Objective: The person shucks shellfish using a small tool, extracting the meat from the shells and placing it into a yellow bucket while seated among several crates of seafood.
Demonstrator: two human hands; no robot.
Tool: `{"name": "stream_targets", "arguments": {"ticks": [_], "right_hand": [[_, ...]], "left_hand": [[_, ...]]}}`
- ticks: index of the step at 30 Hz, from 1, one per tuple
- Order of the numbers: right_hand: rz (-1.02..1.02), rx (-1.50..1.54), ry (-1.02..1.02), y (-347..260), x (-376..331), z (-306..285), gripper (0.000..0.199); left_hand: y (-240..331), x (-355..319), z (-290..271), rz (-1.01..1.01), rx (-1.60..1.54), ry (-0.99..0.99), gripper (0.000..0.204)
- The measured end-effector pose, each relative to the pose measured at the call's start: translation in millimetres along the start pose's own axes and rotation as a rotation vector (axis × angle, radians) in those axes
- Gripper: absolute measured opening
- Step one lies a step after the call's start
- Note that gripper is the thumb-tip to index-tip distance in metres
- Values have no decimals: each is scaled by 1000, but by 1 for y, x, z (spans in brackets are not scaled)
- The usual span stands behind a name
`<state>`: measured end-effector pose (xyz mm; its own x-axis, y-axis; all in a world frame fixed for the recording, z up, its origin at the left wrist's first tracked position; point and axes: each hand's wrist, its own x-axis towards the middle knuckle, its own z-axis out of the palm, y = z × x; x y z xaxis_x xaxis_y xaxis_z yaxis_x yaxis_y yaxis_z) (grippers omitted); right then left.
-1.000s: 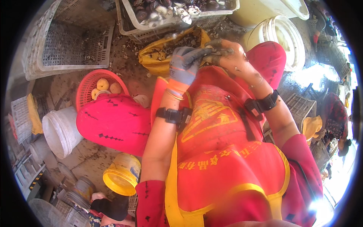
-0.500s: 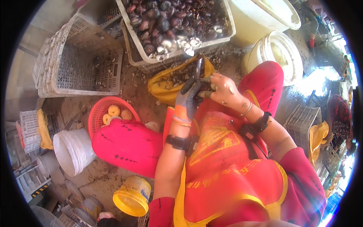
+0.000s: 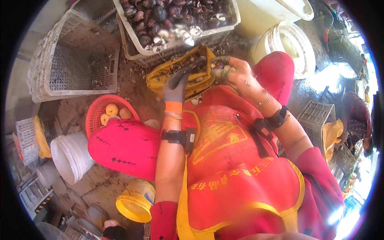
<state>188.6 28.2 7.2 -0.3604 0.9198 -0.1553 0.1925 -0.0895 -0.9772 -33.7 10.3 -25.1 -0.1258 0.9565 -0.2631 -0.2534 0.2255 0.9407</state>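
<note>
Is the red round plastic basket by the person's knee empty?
No, the red round plastic basket holds a few pale yellow round pieces near its far side.

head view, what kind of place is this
Probably a shellfish sorting or shucking spot at a seafood yard or market. A white crate of dark shells stands on wet, shell-strewn ground, with empty mesh baskets and white buckets around.

gloved left hand and bare right hand grip shellfish over yellow basket.

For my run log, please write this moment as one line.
left hand: gloved, reaching over yellow basket | right hand: bare, holding shellfish | white crate: shellfish inside
</note>
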Motion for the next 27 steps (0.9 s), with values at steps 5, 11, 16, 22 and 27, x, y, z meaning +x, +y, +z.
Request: {"name": "stream_targets", "arguments": {"ticks": [5, 11, 16, 22, 27], "right_hand": [[105, 207, 171, -56, -7, 20, 32], [142, 161, 323, -47, 3, 18, 34], [-271, -718, 388, -38, 7, 16, 33], [-15, -325, 60, -21, -4, -3, 31], [-174, -357, -200, -52, -15, 14, 26]], "left_hand": [[32, -16, 18, 250, 205, -72, 21], [21, -17, 23, 137, 177, -38, 23], [14, -16, 15, 5, 84, -77, 20], [1, -7, -2, 569, 737, -89, 21], [1, -15, 17, 145, 493, -94, 23]]}}
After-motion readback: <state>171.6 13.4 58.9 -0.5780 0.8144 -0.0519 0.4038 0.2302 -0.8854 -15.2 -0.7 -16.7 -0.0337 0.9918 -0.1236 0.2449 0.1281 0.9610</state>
